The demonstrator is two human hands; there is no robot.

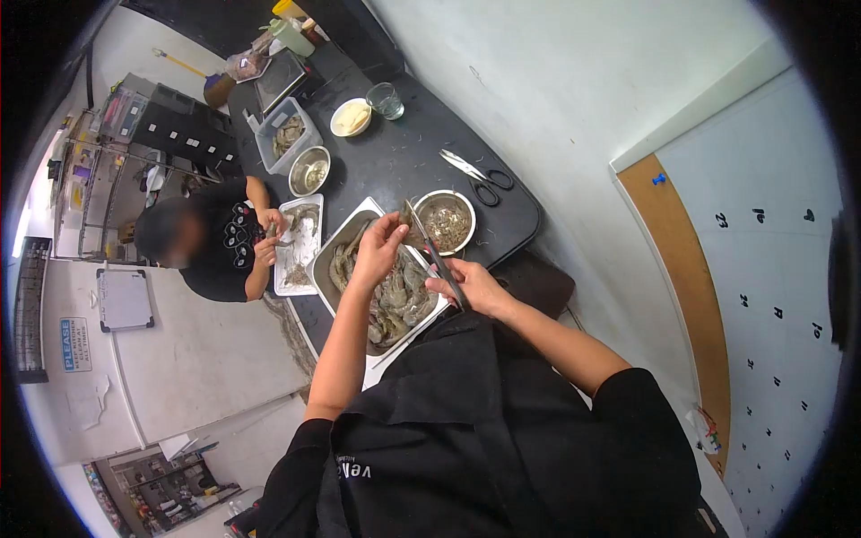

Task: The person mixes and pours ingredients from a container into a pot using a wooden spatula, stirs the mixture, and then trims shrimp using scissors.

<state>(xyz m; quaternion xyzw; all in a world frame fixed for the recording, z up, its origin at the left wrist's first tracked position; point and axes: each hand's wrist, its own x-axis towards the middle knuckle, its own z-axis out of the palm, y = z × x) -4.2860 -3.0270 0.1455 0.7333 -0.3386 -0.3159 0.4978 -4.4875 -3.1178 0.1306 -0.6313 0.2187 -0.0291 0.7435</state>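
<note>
My left hand point(378, 251) pinches a raw shrimp point(406, 216) above the edge of a bowl. Closed around the handles of a pair of scissors point(425, 235), my right hand point(477, 289) holds the blades up against the shrimp. Part of the handles is hidden by my fingers. The round metal bowl point(472, 237) beneath has small trimmings in it. Below my hands, a deep tray point(320, 269) is filled with whole grey shrimp point(387, 309).
A co-worker point(220, 238) across the corner handles a shrimp over a white tray point(284, 289). Farther back are a metal bowl point(309, 170), a plastic tub point(262, 143), a white bowl point(351, 117) and a glass point(386, 101). Another pair of scissors point(484, 184) lies near the table's right edge.
</note>
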